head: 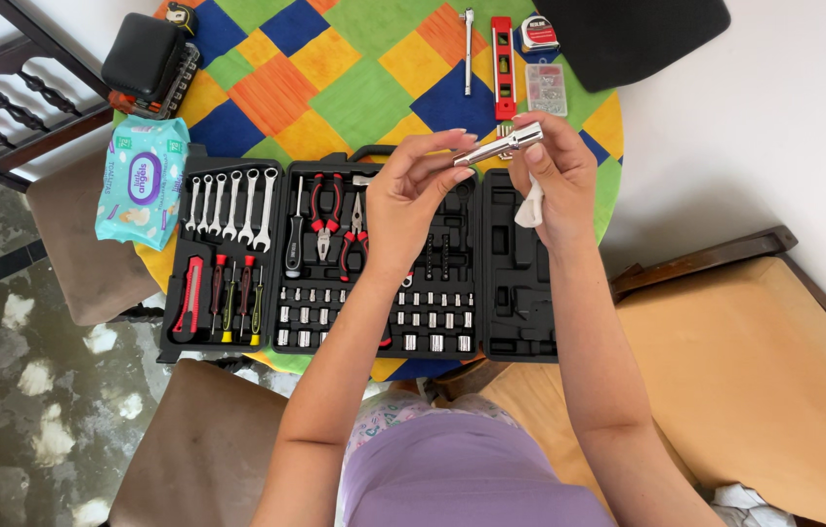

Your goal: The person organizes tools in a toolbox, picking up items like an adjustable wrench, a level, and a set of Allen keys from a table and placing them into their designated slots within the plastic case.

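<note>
While the left hand [420, 190] pinches one end of a shiny metal socket [497, 146], the right hand [552, 176] grips the other end and a white wipe [530, 210]. Below both hands lies an open black tool case [520, 283].

- The black plastic tool case [514, 293] has its middle trays hidden behind the left hand [413, 200] and forearm.
- The white wipe [530, 210] is mostly buried in the right hand [555, 181].
- The small clear plastic box [545, 90] holds parts too small to tell.
- The black pad [628, 34] is cut off by the top edge.
- The round bench [354, 68] runs off the top edge.
</note>
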